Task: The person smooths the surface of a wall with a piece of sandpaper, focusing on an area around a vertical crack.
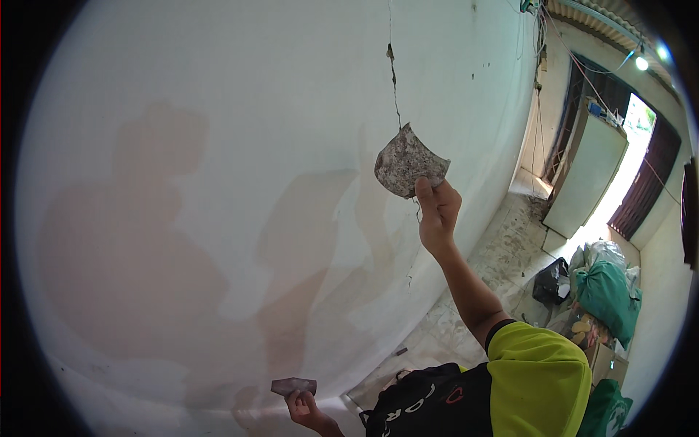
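Note:
My right hand [438, 215] is raised to the white wall [291, 95], its thumb and fingers closed on the lower edge of a flat, mottled grey piece [408, 162]. The piece has a rounded left side, a hollow upper-right edge and pointed corners. It covers part of a dark crack [394, 73] that runs down the wall; whether it touches the wall I cannot tell. Low down, my left hand [304, 409] grips a smaller dark grey-brown piece [293, 386] with angled ends. Its exact kind does not show.
On the right, a stained tiled floor [502, 233] meets a pale cabinet [588, 175] by a bright doorway. Green sacks [610, 295], a black bag [551, 282] and a cardboard box [606, 363] are piled along the right wall. Cables [540, 51] hang at the wall's far end.

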Demonstrator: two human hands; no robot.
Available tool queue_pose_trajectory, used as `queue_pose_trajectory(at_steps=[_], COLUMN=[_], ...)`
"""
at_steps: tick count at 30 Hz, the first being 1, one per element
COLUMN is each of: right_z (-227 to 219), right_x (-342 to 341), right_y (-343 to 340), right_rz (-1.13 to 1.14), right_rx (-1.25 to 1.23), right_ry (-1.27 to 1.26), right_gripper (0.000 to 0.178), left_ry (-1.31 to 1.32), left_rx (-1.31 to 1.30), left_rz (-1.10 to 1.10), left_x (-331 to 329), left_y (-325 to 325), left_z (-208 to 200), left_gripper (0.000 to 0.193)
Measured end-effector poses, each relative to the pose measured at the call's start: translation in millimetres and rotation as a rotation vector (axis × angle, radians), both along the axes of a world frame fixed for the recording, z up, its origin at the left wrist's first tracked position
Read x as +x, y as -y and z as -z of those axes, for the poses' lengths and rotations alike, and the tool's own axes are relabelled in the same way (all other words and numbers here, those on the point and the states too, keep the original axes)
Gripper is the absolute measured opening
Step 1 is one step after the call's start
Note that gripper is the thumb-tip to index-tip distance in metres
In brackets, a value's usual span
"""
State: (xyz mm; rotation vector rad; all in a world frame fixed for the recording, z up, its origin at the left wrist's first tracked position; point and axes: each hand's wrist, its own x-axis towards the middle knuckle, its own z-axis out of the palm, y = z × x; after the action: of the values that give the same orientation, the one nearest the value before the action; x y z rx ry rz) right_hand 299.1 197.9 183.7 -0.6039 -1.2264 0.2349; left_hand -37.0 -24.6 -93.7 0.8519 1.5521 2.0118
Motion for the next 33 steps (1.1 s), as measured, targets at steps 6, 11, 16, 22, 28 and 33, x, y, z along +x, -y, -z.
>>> queue_pose_trajectory(at_steps=[6, 11, 16, 22, 28, 33], right_z=[1, -10, -6, -4, -9, -9], right_x=[-19, -50, -59, -60, -43, -11], right_y=[-21, -35, -41, -46, -49, -68], right_rz=[0.271, 0.402, 0.452, 0.518, 0.573, -0.011], right_rx=[0.231, 0.245, 0.282, 0.295, 0.456, 0.425], right_ry=[0.292, 0.471, 0.435, 0.419, 0.407, -0.576], right_gripper=[0.024, 0.042, 0.047, 0.043, 0.054, 0.032], left_ry=[0.017, 0.021, -0.022, -0.112, -0.078, -0.09], left_rx=[-0.012, -0.045, -0.069, -0.069, -0.135, -0.135], left_rz=[0.011, -0.012, -0.129, -0.212, -0.245, -0.251], left_x=[9, 9, -1, 0, 8, 8], left_y=[8, 15, 24, 41, 43, 41], left_z=[-22, -20, 4, -2, -34, -37], left_gripper=[0.022, 0.021, 0.021, 0.015, 0.016, 0.016])
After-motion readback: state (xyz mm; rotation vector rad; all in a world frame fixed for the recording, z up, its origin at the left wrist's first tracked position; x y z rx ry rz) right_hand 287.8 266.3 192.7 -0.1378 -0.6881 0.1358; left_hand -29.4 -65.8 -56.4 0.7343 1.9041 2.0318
